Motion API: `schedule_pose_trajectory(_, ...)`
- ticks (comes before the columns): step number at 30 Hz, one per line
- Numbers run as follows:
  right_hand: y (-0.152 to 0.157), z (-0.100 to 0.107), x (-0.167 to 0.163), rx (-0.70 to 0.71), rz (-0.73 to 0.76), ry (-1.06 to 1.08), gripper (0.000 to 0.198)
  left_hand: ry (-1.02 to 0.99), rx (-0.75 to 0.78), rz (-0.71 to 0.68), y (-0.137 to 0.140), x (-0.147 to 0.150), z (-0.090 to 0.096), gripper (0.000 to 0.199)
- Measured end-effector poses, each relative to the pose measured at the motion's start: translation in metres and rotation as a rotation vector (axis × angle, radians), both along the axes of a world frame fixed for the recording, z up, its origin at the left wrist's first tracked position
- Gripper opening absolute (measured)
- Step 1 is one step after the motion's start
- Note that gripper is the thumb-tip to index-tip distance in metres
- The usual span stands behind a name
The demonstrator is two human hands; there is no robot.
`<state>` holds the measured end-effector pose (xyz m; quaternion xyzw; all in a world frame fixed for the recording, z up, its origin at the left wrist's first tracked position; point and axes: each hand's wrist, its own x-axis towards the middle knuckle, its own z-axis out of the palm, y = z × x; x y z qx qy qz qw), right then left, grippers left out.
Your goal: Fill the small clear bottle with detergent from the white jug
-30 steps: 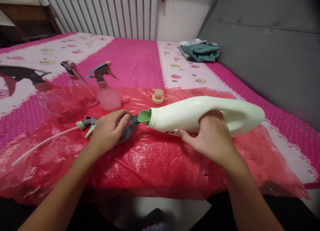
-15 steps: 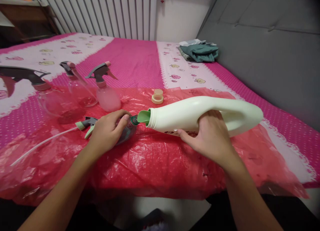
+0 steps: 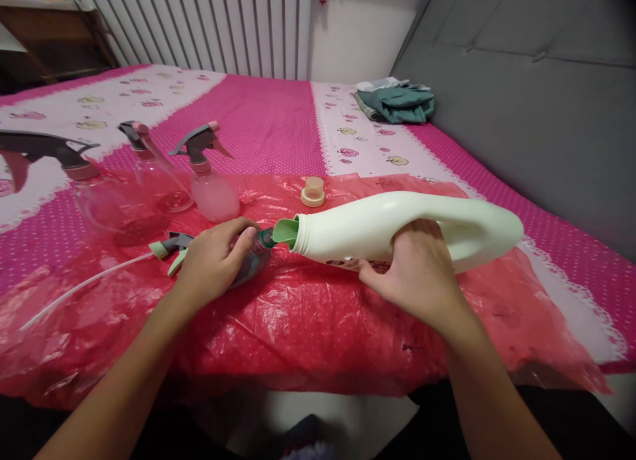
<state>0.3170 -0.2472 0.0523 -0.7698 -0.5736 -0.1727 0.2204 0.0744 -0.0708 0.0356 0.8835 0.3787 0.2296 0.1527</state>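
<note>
My left hand (image 3: 213,258) is wrapped round a clear spray bottle (image 3: 256,258) whose open neck tilts to the right. In my right hand (image 3: 424,274) is the handle of a large pale-green detergent jug (image 3: 368,221), lying nearly level. The jug's green spout (image 3: 285,231) meets the bottle's mouth; whether liquid flows between them I cannot make out. A detached spray trigger head (image 3: 173,248), grey and green with a long white tube, lies left of my left hand. The jug's cap (image 3: 313,191) stands behind the spout.
Several spray bottles with pink and grey heads, one holding pink-looking liquid (image 3: 214,195), stand at the left. A red plastic sheet (image 3: 308,327) covers the front of the bed. Folded clothes (image 3: 397,102) lie at the back by a grey headboard (image 3: 536,102).
My right thumb has shifted slightly to the right along the jug's underside. The jug and the spray bottle stay practically where they were.
</note>
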Motion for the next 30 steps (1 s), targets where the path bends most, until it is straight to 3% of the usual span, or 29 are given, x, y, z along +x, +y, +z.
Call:
schedule_pose_trajectory(9, 0.0003, 0.0005, -0.0002, -0.013, -0.007, 0.049, 0.062, -0.002, -0.011, -0.004, -0.0002, -0.0007, 0.0, 0.048)
schedule_pose_trajectory(23, 0.0013, -0.0022, 0.0001, -0.041, -0.029, -0.043, 0.05, 0.009, 0.005, 0.006, 0.0007, -0.0001, -0.001, 0.05)
schedule_pose_trajectory(30, 0.0011, -0.0021, 0.0007, -0.015, -0.031, 0.007, 0.061, -0.003, 0.001, -0.007, 0.0003, -0.0007, -0.0003, 0.049)
